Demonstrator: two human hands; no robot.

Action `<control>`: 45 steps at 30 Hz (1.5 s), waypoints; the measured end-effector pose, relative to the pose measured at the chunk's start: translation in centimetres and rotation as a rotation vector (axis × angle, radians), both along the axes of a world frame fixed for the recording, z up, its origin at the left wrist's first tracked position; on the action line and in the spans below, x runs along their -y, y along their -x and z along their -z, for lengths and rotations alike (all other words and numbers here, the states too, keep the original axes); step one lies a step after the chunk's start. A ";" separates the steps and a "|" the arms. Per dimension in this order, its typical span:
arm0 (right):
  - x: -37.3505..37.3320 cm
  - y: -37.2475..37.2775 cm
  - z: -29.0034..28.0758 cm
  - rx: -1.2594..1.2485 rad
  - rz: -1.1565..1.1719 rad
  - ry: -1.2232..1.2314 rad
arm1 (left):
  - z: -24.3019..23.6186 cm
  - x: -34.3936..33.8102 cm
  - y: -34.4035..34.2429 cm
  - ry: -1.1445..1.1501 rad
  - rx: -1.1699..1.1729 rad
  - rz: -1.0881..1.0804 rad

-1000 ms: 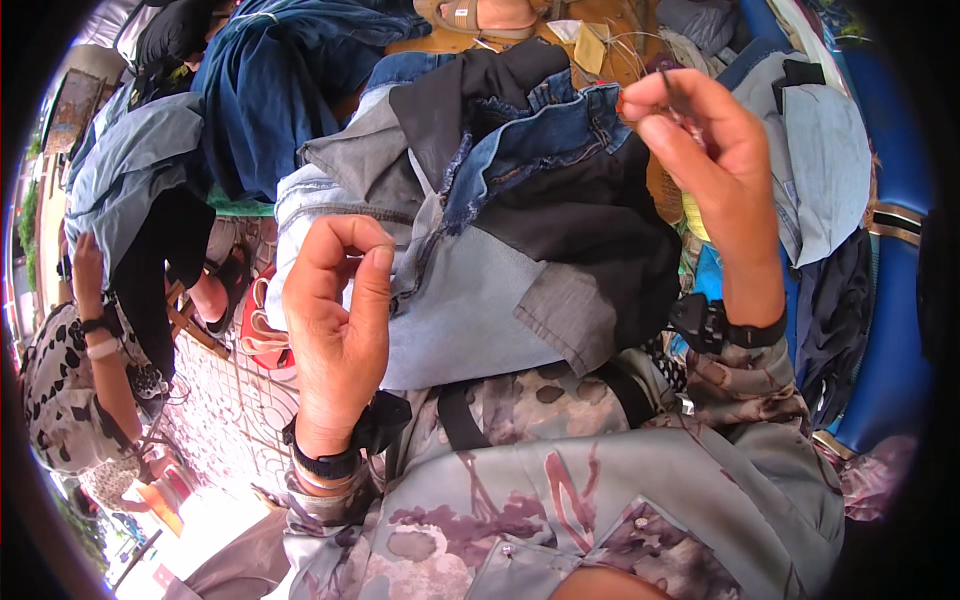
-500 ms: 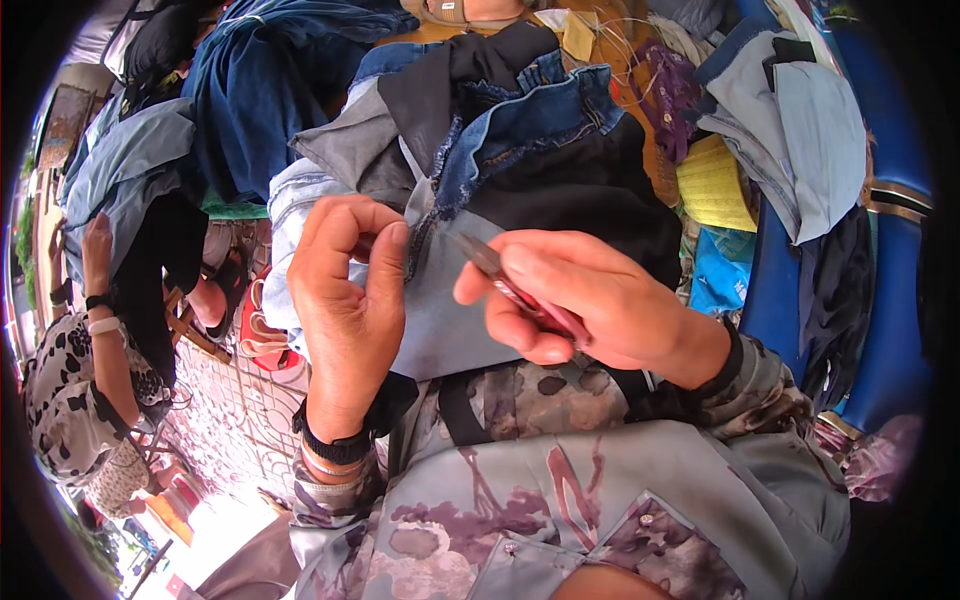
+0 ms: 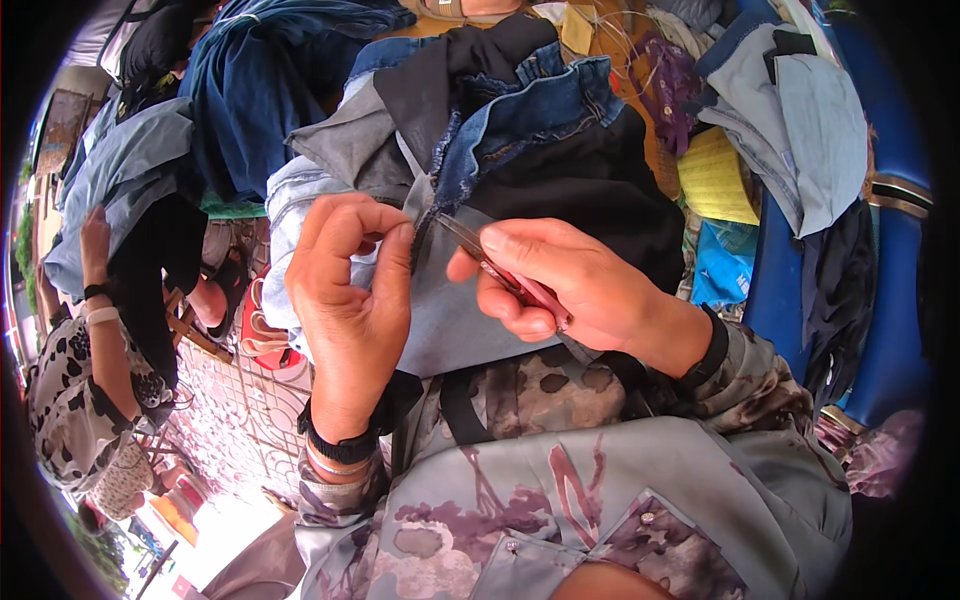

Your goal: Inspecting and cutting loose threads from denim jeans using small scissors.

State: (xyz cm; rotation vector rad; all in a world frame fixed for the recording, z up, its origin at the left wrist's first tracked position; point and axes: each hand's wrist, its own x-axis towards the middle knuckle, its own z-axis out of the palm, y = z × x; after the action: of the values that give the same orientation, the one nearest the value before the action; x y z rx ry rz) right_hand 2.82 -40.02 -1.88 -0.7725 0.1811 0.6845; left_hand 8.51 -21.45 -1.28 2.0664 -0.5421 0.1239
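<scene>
In my right hand (image 3: 590,285) I hold small thread snips (image 3: 471,243) with red handles, their blades pointing up and left. The tips are at a frayed dark seam of a pair of jeans (image 3: 520,125) spread over my lap, with blue waistband, black lining and grey pocket cloth turned out. My left hand (image 3: 350,285) is closed in a pinch by that seam, thumb against forefinger. What lies between its fingertips, perhaps a thread or seam edge, is too small to make out. Light blue denim (image 3: 480,330) lies beneath both hands.
A dark blue denim heap (image 3: 260,100) lies at the far left, beside another person's arm (image 3: 95,255) holding pale denim. On the right are a yellow cloth (image 3: 718,175), a blue packet (image 3: 722,262) and folded light jeans (image 3: 820,140) over a blue surface.
My right hand has moved left and slightly up, bringing the snips' tips close to the seam by my left fingertips. My left hand has barely shifted and stays pinched.
</scene>
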 end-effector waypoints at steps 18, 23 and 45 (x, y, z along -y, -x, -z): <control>0.0 0.2 0.3 -0.004 0.003 -0.036 | 0.0 0.3 0.3 -0.066 0.050 -0.007; 0.0 0.1 0.4 -0.005 0.009 -0.045 | 0.2 0.1 0.5 -0.051 0.035 -0.027; -0.6 -0.2 0.9 -0.029 -0.010 -0.067 | 0.0 0.7 0.6 -0.034 0.064 -0.002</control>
State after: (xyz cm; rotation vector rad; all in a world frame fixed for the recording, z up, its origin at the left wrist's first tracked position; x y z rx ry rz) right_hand 2.98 -39.44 -2.82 -0.7004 0.1803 0.7076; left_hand 7.94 -22.14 -1.24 2.1018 -0.5850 0.1836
